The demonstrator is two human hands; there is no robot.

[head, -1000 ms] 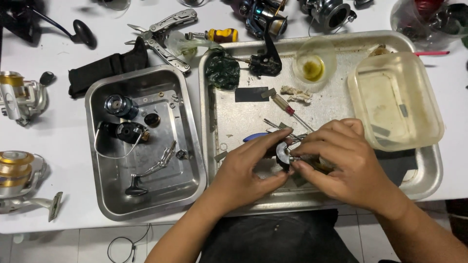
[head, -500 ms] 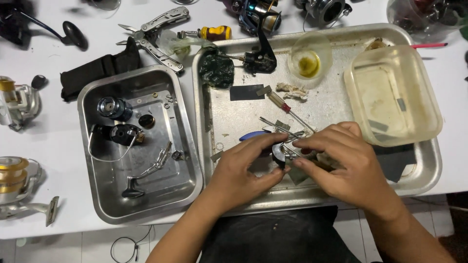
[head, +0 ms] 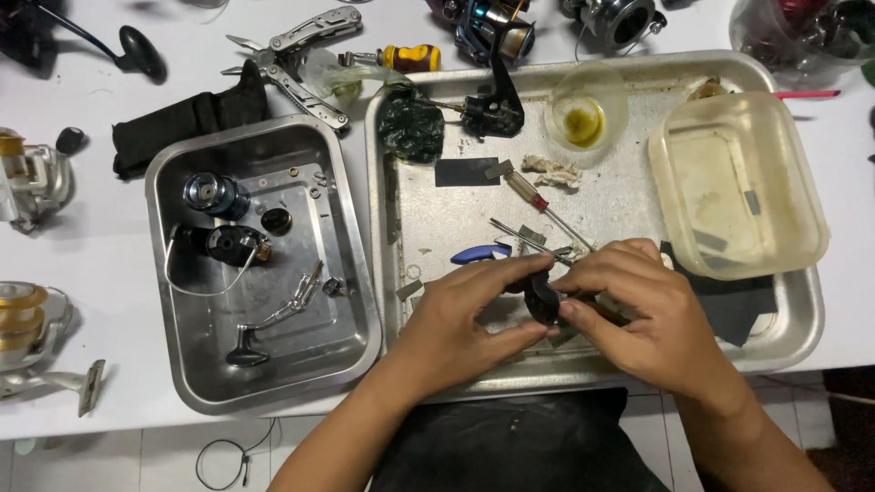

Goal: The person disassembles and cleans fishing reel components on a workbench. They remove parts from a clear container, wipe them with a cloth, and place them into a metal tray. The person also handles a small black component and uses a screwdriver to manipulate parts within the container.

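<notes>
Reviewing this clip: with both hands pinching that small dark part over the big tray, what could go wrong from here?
1. The small dark part is pinched only by fingertips of the left hand and right hand; it might slip into the cluttered large tray.
2. The screwdriver and thin metal tools lie just beyond the knuckles and could be knocked.

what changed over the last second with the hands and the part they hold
Little. Both the left hand and the right hand keep pinching the small dark part over the big tray; it now shows darker, seemingly turned between the fingertips. The small tray and the plastic tub have not moved.
</notes>
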